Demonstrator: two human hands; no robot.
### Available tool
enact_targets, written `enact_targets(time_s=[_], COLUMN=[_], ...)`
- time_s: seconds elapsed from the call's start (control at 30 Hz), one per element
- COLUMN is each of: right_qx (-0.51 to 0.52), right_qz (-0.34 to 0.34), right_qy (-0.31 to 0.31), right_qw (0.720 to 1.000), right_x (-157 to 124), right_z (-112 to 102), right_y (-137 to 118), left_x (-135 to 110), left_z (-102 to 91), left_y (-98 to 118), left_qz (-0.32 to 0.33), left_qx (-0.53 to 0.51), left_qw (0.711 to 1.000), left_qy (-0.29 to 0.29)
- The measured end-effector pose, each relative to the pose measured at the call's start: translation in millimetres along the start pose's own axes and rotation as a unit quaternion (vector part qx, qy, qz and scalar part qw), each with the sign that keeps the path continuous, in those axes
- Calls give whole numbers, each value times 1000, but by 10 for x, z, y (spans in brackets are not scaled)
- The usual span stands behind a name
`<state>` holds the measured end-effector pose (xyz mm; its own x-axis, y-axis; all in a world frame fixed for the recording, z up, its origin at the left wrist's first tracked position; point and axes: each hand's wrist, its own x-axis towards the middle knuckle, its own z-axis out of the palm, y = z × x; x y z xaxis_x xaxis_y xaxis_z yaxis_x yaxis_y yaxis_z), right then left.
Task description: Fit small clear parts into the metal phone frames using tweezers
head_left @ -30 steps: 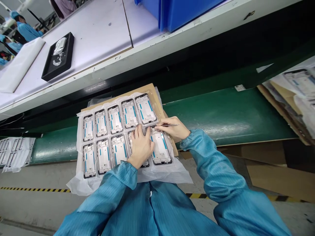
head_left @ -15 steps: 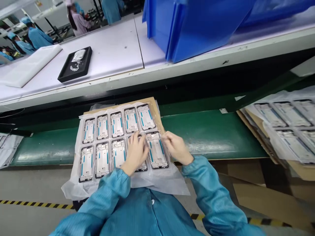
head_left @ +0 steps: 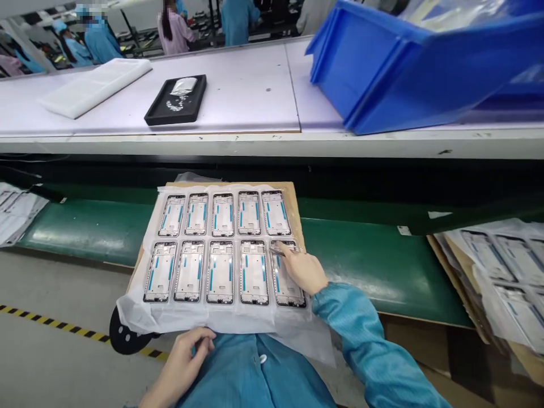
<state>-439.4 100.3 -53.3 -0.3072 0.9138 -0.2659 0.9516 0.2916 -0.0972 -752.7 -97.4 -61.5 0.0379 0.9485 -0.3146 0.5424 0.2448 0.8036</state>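
Two rows of phone middle frames (head_left: 220, 272) with blue strips lie in a white plastic tray (head_left: 204, 317) on brown cardboard (head_left: 297, 209). My right hand (head_left: 304, 271) is over the front-row frame at the far right, its fingers pinched on what look like thin dark tweezers (head_left: 277, 251). The tweezers' tip points left, near the top of that frame; the fingers partly hide it. My left hand (head_left: 192, 352) is below the tray's front edge, close to my body. Its fingers are curled, with nothing visible in them.
A green bench surface (head_left: 361, 260) runs under the tray. More framed trays sit at the right (head_left: 510, 260) and left (head_left: 17, 215). On the white shelf (head_left: 246, 90) are a black tray (head_left: 198, 107), white foam slab (head_left: 97, 85) and blue bin (head_left: 382, 79). Co-workers stand beyond.
My left hand has left the frames and drawn back to the tray's front edge. My right hand has moved in over the far-right frame, with the dark tweezers now showing. The view has turned.
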Motion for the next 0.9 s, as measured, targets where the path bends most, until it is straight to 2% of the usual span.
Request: enact_targets(time_s=[0.07,0.1,0.13,0.2,0.23,0.3,0.4,0.5,0.63,0.7,0.8,0.9], right_qx=[34,64,98,163,178,200,237,268,353,424,523,565], right_qz=[-9,-13,-10,38,78,119,132,158,222,234,206,211], right_qy=[37,74,123,226,254,248,204,215,213,182,111,66], right_qw=[999,995,987,960,948,940,941,926,883,856,820,795], right_x=[-18,-44,-77,-153,-187,-239,-283,-301,-313,-335,-383,-415], right_z=[52,90,135,240,295,395,478,449,330,285,256,273], right_y=[73,129,197,347,417,509,495,396,361,369,355,321], left_x=[94,183,293,545,672,895,1105,1159,1160,1169,1169,1162], left_z=[-266,-440,-628,-991,-1138,-1318,-1315,-1231,-1316,-1382,-1435,-1465], left_y=[-25,-36,-51,-108,-151,-254,-392,-458,-455,-444,-424,-384], left_qz=[1,-1,-12,-45,-63,-139,-200,-206,-184,-173,-175,-197], left_qx=[-7,3,27,105,149,209,244,276,289,263,188,149], left_qw=[995,986,970,921,901,886,890,879,881,888,901,910], left_qy=[102,169,241,373,403,389,330,329,327,335,350,333])
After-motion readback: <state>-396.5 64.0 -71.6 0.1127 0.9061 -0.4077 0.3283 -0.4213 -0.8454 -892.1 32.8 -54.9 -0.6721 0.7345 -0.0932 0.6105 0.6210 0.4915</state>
